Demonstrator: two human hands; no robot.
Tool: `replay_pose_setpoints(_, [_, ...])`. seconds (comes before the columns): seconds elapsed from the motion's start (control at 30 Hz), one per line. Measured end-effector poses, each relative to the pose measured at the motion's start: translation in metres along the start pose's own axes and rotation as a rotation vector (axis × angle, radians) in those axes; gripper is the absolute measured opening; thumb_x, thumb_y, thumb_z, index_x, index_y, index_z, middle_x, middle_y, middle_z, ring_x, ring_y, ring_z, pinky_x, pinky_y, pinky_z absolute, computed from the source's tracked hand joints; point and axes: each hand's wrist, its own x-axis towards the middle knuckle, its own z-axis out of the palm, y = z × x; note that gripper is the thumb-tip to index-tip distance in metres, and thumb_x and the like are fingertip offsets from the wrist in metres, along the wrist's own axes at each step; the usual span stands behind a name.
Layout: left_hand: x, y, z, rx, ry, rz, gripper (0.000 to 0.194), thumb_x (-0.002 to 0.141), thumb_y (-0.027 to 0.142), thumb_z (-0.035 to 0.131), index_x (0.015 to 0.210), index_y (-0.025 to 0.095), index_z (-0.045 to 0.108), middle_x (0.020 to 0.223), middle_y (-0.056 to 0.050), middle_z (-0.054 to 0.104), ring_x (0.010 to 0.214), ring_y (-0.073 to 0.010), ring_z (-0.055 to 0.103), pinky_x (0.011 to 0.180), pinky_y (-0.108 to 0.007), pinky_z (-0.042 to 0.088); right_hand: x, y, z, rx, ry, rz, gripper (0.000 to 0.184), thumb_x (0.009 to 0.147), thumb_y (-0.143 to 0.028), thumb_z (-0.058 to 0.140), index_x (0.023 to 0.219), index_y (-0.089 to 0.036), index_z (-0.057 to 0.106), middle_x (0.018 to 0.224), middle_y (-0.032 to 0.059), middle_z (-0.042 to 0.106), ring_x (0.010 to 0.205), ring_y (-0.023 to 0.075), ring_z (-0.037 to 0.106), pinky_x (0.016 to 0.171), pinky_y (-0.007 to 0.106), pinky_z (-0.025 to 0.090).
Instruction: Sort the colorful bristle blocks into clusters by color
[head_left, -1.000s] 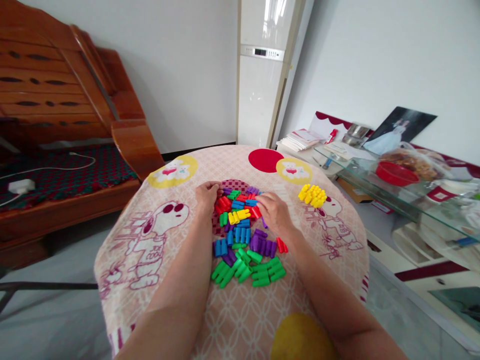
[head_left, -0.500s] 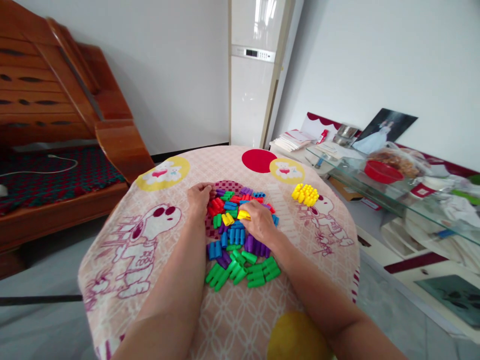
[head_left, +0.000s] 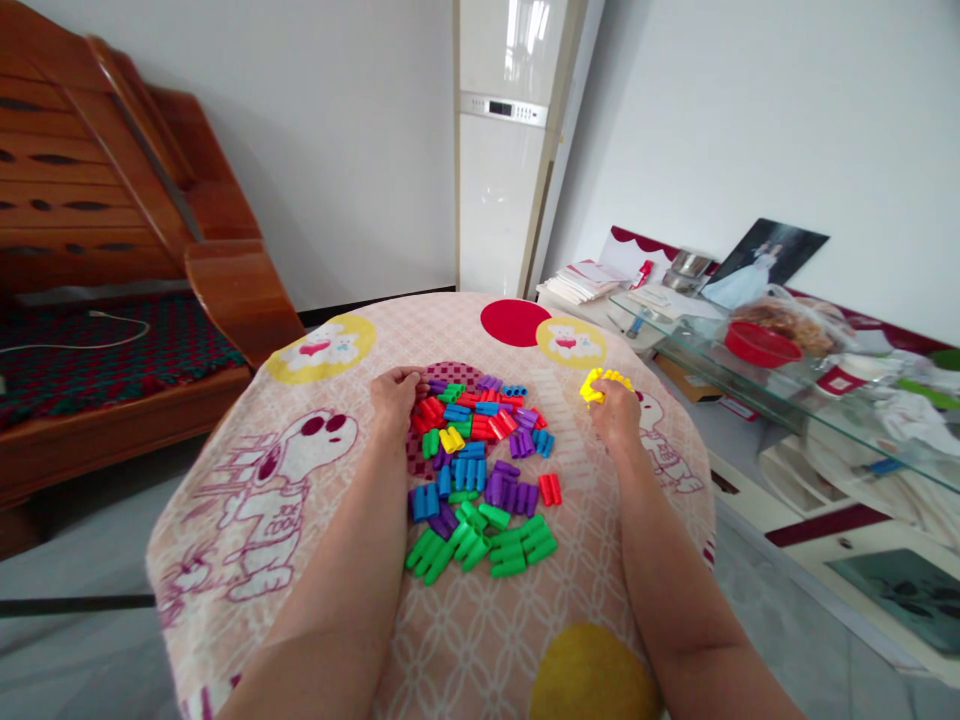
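A spread of small plastic tube-shaped blocks lies mid-table: green blocks (head_left: 469, 535) nearest me, blue blocks (head_left: 470, 474) and purple blocks (head_left: 510, 490) behind them, red blocks (head_left: 491, 428) farther back. One yellow block (head_left: 452, 439) sits among them. At the pile's far left edge, my left hand (head_left: 396, 390) rests with fingers pinched together beside a purple block; what they hold, if anything, is hidden. My right hand (head_left: 619, 410) is away to the right, closed on a yellow block at the group of yellow blocks (head_left: 594, 382). Its fingers partly cover that group.
A patterned cloth (head_left: 300, 480) covers the round table. To the left stands a wooden bench (head_left: 240, 290). A glass-topped stand (head_left: 690, 355) at the right carries a red bowl (head_left: 761, 343), papers (head_left: 585, 280) and a photo (head_left: 769, 262). A tall white cabinet-like unit (head_left: 499, 190) stands behind.
My right hand has moved right from the mixed pile to the yellow group, carrying a yellow block. Red and purple blocks it covered now show. My left hand has stayed in place.
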Motion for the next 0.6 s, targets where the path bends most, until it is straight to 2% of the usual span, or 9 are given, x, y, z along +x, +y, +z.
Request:
replay_pose_setpoints(0.23, [-0.001, 0.001, 0.0, -0.001, 0.004, 0.0, 0.019, 0.069, 0.015, 0.057, 0.08, 0.014, 0.072, 0.066, -0.002, 0.068, 0.052, -0.0106, 0.06, 0.055, -0.021, 0.051, -0.001, 0.007, 0.003, -0.121, -0.037, -0.042, 0.029, 0.079, -0.008, 0.052, 0.096, -0.013, 0.074, 0.104, 0.0159, 0.074, 0.099, 0.0268, 0.064, 0.09, 0.034, 0.045])
replay_pose_setpoints(0.37, [-0.001, 0.001, 0.0, -0.005, 0.003, -0.004, 0.02, 0.069, 0.014, 0.056, 0.08, 0.013, 0.072, 0.067, -0.003, 0.07, 0.052, -0.0108, 0.06, 0.057, -0.022, 0.052, -0.001, 0.008, 0.004, -0.121, -0.011, -0.042, 0.026, 0.079, -0.01, 0.053, 0.094, -0.014, 0.074, 0.101, 0.0152, 0.073, 0.096, 0.0258, 0.063, 0.089, 0.034, 0.044])
replay_pose_setpoints(0.47, [0.0, 0.0, 0.0, -0.004, 0.003, 0.003, 0.02, 0.069, 0.013, 0.056, 0.08, 0.013, 0.072, 0.067, -0.003, 0.07, 0.053, -0.0119, 0.062, 0.058, -0.023, 0.053, -0.001, 0.008, 0.0, -0.109, 0.031, -0.03, 0.024, 0.079, -0.011, 0.054, 0.094, -0.014, 0.073, 0.097, 0.014, 0.072, 0.091, 0.0246, 0.062, 0.085, 0.033, 0.045])
replay_pose_setpoints(0.6, [-0.002, 0.001, 0.0, -0.002, 0.003, -0.002, 0.02, 0.071, 0.014, 0.056, 0.081, 0.013, 0.073, 0.067, -0.003, 0.071, 0.055, -0.0128, 0.064, 0.059, -0.024, 0.054, -0.005, -0.006, -0.007, 0.0, 0.176, -0.041, 0.018, 0.082, -0.017, 0.056, 0.09, -0.016, 0.072, 0.092, 0.0111, 0.07, 0.085, 0.0226, 0.06, 0.079, 0.032, 0.045])
